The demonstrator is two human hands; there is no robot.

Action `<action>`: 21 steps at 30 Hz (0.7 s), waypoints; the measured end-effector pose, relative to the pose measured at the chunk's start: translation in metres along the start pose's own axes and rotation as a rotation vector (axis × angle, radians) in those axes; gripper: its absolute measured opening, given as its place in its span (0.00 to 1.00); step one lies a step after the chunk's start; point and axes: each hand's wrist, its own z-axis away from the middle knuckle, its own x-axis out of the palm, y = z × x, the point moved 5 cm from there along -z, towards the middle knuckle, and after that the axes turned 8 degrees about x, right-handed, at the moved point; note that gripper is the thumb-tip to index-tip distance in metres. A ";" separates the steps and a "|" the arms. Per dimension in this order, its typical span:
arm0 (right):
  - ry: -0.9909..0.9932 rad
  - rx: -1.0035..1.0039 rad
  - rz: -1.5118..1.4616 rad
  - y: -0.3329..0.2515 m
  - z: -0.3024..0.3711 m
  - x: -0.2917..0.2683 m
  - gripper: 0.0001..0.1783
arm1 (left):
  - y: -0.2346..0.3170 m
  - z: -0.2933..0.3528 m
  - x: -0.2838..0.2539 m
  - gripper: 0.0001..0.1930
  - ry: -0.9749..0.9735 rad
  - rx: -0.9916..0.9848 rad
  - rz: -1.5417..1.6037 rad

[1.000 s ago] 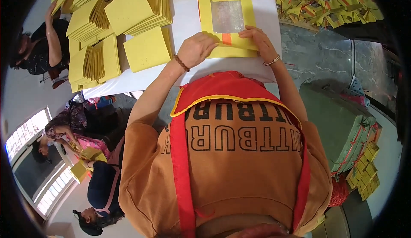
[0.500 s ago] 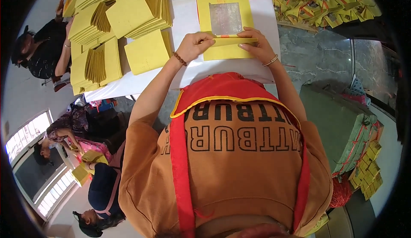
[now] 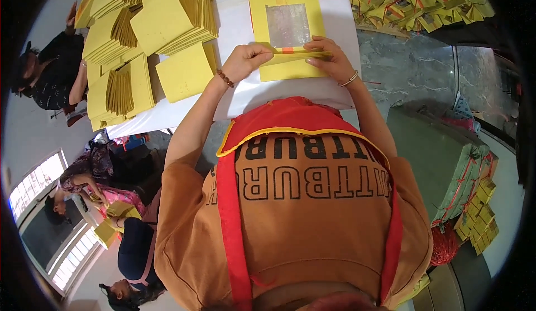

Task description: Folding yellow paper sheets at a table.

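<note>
A yellow paper sheet with a silver rectangular patch lies on the white-covered table in front of me. Its near part is turned up into a narrow fold, which I hold from both sides. My left hand pinches the left end of this fold between thumb and fingers. At the right end, my right hand grips it with the fingers on the far side and the thumb on the near side. Whether the fold has one layer or more, I cannot tell.
Stacks of folded yellow paper cover the table's left side, with one small folded stack nearest my left wrist. More yellow papers lie in rows at the far right. A green wrapped bale stands right. Other people are at left.
The whole scene has shifted slightly leftward in view. Both hands keep their hold on the fold, which now shows a narrower, more edge-on face.
</note>
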 end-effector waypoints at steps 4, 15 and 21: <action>0.008 -0.001 0.012 -0.002 0.001 0.000 0.18 | 0.001 -0.001 0.002 0.11 -0.002 -0.038 -0.052; 0.028 0.000 0.031 -0.001 0.000 -0.003 0.17 | 0.059 0.010 0.035 0.26 -0.012 0.608 -0.723; 0.002 -0.060 0.094 0.003 0.001 -0.005 0.19 | 0.048 0.014 0.045 0.30 -0.021 0.738 -0.954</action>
